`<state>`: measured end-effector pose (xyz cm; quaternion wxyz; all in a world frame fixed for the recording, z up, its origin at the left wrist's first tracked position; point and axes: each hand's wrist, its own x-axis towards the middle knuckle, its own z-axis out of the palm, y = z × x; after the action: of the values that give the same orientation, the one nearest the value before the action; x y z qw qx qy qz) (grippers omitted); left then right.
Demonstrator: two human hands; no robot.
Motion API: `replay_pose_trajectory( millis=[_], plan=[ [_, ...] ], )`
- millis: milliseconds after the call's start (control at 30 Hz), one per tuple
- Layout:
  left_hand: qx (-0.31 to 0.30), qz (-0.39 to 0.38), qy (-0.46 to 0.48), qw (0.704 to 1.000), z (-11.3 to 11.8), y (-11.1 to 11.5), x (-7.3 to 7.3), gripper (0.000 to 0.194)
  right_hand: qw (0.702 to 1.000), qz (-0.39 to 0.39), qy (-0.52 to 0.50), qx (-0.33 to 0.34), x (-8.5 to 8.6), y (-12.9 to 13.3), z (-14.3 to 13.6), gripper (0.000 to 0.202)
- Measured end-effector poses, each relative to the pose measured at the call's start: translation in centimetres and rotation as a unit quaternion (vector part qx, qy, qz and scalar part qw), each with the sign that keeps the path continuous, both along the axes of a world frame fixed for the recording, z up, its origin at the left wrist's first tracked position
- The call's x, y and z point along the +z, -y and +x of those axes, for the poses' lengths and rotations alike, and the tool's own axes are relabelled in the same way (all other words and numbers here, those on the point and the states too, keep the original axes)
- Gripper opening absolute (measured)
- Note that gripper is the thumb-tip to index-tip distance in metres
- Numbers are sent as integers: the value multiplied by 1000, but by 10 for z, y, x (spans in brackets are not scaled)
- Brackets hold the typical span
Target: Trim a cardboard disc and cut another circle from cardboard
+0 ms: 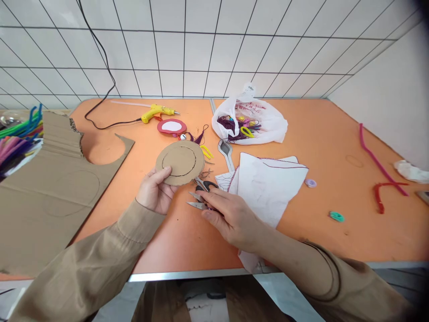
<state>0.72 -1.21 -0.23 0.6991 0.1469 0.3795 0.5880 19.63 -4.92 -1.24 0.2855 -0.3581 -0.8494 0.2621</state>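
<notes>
Cardboard disc | left grip pinching it | right grip holding scissors | orange table | tiled wall

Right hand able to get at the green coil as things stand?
Probably not yet: the right hand holds scissors, though only white cloth and tabletop seem to lie before the green coil.

Left hand pinches; right hand curls, back facing up.
</notes>
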Motion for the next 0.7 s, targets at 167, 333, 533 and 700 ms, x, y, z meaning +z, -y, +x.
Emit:
replay_pose_trajectory(
  millis=[167, 333, 533, 700],
  plan=[
    [-3, -5, -4, 1000, 2, 1, 4, 54, 1000, -2, 25, 11, 0, 3, 1, 30],
    [27, -31, -4, 999, 7, 2, 11, 54, 999, 3, 26, 20, 1, 5, 1, 26],
    [42, -25, -4, 999, 9, 2, 13, 54, 995, -74, -63, -20, 6, 1, -3, 17],
    [38, -12, -9, 999, 10, 4, 10, 55, 978, -167, -100, -78, 12, 0, -3, 20]
  ],
)
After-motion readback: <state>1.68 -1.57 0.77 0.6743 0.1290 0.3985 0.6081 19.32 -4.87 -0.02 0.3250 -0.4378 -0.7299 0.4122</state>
